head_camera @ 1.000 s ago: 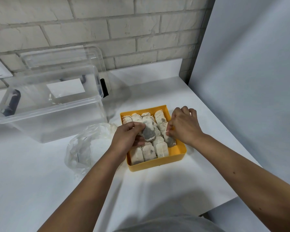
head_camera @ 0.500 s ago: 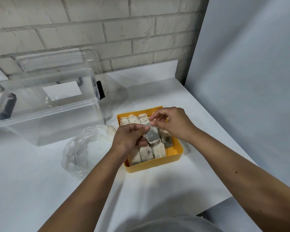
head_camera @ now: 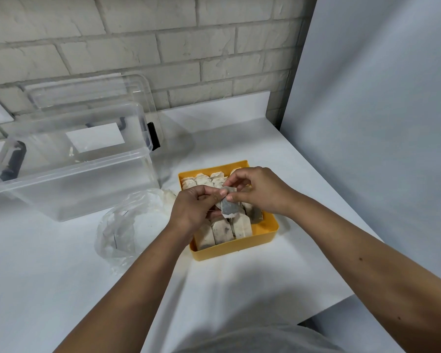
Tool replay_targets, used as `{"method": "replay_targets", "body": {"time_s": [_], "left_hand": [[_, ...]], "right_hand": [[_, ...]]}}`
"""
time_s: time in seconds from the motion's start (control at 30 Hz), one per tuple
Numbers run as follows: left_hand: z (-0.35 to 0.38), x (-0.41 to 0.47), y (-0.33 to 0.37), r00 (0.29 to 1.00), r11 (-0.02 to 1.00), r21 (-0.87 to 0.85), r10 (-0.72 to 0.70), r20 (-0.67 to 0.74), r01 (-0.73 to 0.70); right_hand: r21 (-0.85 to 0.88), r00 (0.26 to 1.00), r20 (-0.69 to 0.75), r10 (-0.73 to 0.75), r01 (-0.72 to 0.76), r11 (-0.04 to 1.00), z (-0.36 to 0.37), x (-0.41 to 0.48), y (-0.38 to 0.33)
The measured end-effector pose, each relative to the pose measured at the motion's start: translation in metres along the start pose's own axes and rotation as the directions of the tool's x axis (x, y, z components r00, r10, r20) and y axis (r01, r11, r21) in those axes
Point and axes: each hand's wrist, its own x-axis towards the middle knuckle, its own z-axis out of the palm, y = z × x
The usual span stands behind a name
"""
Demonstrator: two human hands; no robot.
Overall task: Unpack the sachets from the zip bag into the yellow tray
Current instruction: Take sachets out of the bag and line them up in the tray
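Note:
The yellow tray [head_camera: 266,231] sits on the white table, packed with several pale sachets [head_camera: 222,231] standing in rows. Above its middle, a grey-speckled sachet [head_camera: 230,207] hangs upright, pinched at its top by both hands. My left hand [head_camera: 195,207] grips it from the left with thumb and fingers. My right hand [head_camera: 259,191] pinches its upper edge from the right. The crumpled clear zip bag [head_camera: 127,225] lies on the table just left of the tray, with some pale content showing near its top.
A clear plastic storage box [head_camera: 69,164] with black latches stands at the left, its lid leaning on the brick wall [head_camera: 163,47]. A grey panel [head_camera: 379,123] rises at the right. The table's front right edge [head_camera: 341,299] lies near my right forearm.
My right hand left the tray's sachets and came up to the sachet in my left hand. Both hands now hold it slightly higher above the tray.

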Motion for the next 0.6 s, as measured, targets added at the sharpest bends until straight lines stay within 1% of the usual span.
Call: {"method": "replay_targets", "body": {"time_s": [0.1,0.2,0.23,0.3,0.37,0.43,0.5,0.57,0.6], "left_hand": [[0.000,0.000,0.001,1.000,1.000,0.014,-0.001,0.007,0.001],[-0.002,0.001,0.000,1.000,1.000,-0.019,-0.012,-0.007,0.012],[-0.003,0.001,-0.001,0.999,1.000,0.006,-0.001,-0.032,0.001],[-0.006,0.003,-0.002,0.996,0.998,0.063,0.027,-0.081,-0.022],[-0.008,0.004,-0.001,0.994,0.996,0.082,0.037,-0.103,-0.028],[-0.008,0.004,0.000,0.994,0.996,0.081,0.036,-0.102,-0.028],[-0.008,0.004,0.000,0.995,0.996,0.085,0.034,-0.094,-0.026],[-0.008,0.004,0.000,0.997,0.995,0.091,0.035,-0.076,-0.028],[-0.008,0.004,0.000,0.997,0.995,0.094,0.035,-0.062,-0.029]], "right_hand": [[-0.004,1.000,-0.019,-0.013,0.013,1.000,-0.004,0.000,-0.003],[-0.105,0.999,-0.045,-0.009,0.004,0.994,-0.018,-0.001,-0.002],[-0.166,1.000,-0.028,0.013,-0.018,0.986,-0.025,-0.002,-0.001],[-0.282,0.994,0.051,0.099,-0.081,0.956,-0.035,-0.006,0.003],[-0.328,0.976,0.121,0.184,-0.136,0.935,-0.038,-0.011,0.007],[-0.364,0.965,0.131,0.225,-0.165,0.917,-0.033,-0.015,0.011],[-0.460,0.971,0.100,0.216,-0.147,0.875,-0.024,-0.015,0.016],[-0.569,0.987,0.045,0.156,-0.103,0.816,-0.014,-0.014,0.024],[-0.595,0.991,0.021,0.133,-0.095,0.798,-0.010,-0.013,0.027]]}}
